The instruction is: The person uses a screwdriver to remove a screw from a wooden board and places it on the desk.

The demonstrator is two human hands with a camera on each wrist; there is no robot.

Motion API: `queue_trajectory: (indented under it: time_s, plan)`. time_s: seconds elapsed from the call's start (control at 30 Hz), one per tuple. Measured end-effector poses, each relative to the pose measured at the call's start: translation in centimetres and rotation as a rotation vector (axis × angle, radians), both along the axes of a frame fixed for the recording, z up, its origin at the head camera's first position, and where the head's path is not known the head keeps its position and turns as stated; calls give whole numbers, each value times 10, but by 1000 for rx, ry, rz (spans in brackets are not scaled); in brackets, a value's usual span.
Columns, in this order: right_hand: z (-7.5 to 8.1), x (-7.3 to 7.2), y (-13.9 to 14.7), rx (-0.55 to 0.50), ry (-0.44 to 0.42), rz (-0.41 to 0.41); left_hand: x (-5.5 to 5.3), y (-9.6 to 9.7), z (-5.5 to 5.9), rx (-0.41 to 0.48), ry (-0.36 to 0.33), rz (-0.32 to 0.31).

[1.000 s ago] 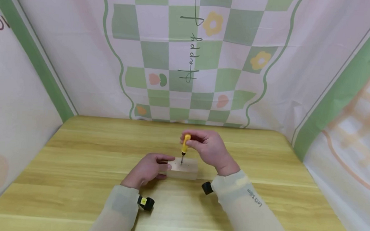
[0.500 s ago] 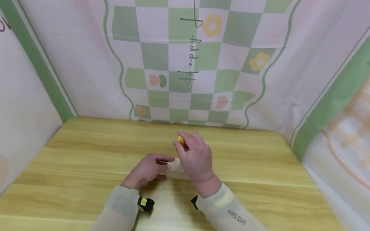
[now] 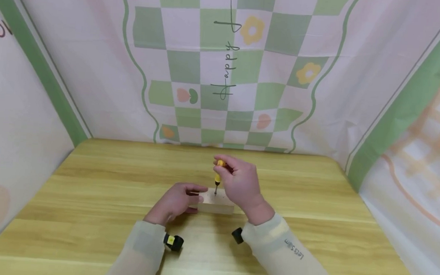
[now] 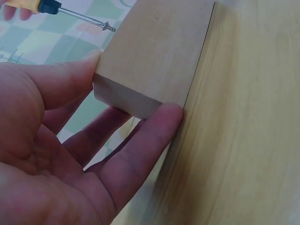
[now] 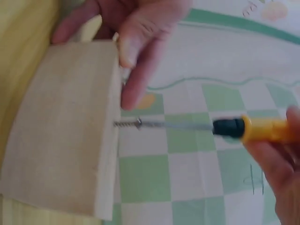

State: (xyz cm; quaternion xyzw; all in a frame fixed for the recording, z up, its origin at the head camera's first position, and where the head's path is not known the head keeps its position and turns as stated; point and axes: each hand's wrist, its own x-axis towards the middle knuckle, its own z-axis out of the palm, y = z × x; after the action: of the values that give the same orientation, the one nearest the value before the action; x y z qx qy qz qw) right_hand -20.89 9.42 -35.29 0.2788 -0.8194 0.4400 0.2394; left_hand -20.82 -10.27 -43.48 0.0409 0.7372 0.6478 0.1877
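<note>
Right hand pinches the upright screwdriver, screw at six o'clock; left hand grips the block at nine.

The block is pale, matt wood with smooth grain; the screw is threaded metal. The screwdriver pairs a bright metal shank with a smooth, plastic-looking yellow handle. The tabletop shows satiny wood grain, and the backdrop looks like creased cloth

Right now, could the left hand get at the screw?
Probably yes: nothing visible stands between the left hand and the screw, though that hand holds the block by one end and the screwdriver sits at the screw's head.
</note>
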Motion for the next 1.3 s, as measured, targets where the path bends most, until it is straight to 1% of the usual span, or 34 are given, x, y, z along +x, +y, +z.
queue_trajectory:
  time_s: [0.13,0.23,0.27,0.3,0.33,0.37,0.43,0.47,0.53,0.6,0.67,0.7,0.77,0.83,1.03,1.2,1.23,1.3]
  plan:
    - [2,-11,15,-32,-214,183,0,-1,0,1,-4,1]
    - [-1,-21,26,-126,-349,323,-1,-1,0,0,2,-2]
    - [-3,-22,28,-160,-381,359,-1,-1,0,0,2,-3]
    - [-4,-23,30,-179,-397,377,-1,-1,0,0,3,-4]
    - [-5,-23,30,-176,-391,376,-1,-1,0,-1,2,-5]
    - [-6,-21,29,-164,-368,363,-1,0,-1,-2,1,-5]
    - [-8,-16,23,-103,-270,283,-1,0,-1,-3,2,-6]
    - [-8,-13,19,-57,-194,218,-1,1,-1,-3,3,-6]
    - [-11,-5,11,42,-18,54,-1,1,0,-3,5,-5]
    - [-13,3,2,110,127,-85,-1,2,0,-3,12,-3]
    - [-14,9,-5,165,243,-196,-1,2,0,0,13,2]
    - [-15,11,-9,179,277,-229,0,2,0,0,16,4]
    - [-15,15,-15,188,319,-261,0,2,0,-5,21,7]
    - [-15,16,-19,181,347,-276,0,2,-1,-6,21,10]
    - [-15,15,-23,146,393,-296,1,1,-2,-1,18,15]
    - [-15,13,-21,115,418,-277,1,1,-1,5,23,21]
    - [-15,12,-20,110,413,-262,1,1,-1,4,22,22]
    - [-12,11,-17,107,374,-222,1,1,0,4,22,21]
